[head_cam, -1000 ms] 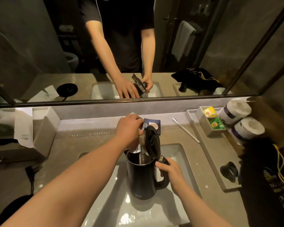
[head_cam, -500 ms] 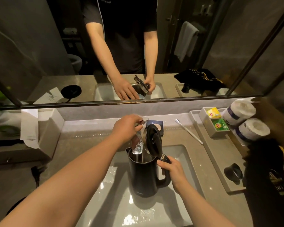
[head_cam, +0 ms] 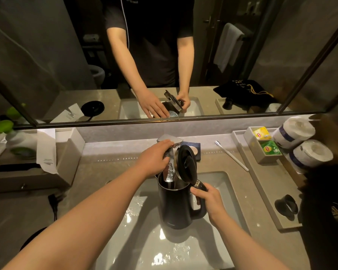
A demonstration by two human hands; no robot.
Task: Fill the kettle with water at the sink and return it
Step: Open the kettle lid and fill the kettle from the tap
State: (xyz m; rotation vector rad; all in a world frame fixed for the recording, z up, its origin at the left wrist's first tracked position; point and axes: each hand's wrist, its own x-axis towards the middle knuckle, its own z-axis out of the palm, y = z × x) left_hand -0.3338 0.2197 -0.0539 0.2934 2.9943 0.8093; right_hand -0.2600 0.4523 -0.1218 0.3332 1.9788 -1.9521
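A black electric kettle point(head_cam: 175, 206) stands upright in the white sink basin point(head_cam: 148, 244), its lid point(head_cam: 186, 164) hinged open and upright. My right hand point(head_cam: 208, 200) grips the kettle's handle. My left hand point(head_cam: 154, 157) rests on the metal faucet lever point(head_cam: 172, 140), fingers laid over it. A stream of water point(head_cam: 170, 170) falls from the faucet into the kettle's open top. Water droplets glisten on the basin floor.
A toothbrush point(head_cam: 231, 155) lies on the counter at right, next to a tray point(head_cam: 261, 184) with tea bags point(head_cam: 265, 141), paper rolls point(head_cam: 300, 145) and a black cup point(head_cam: 286, 206). A black bag point(head_cam: 328, 211) sits far right. A tissue box point(head_cam: 47, 151) stands left. A mirror spans the wall.
Water now runs in a fuller stream into the kettle. My left hand has flattened onto the faucet lever. The kettle and my right hand stay in place.
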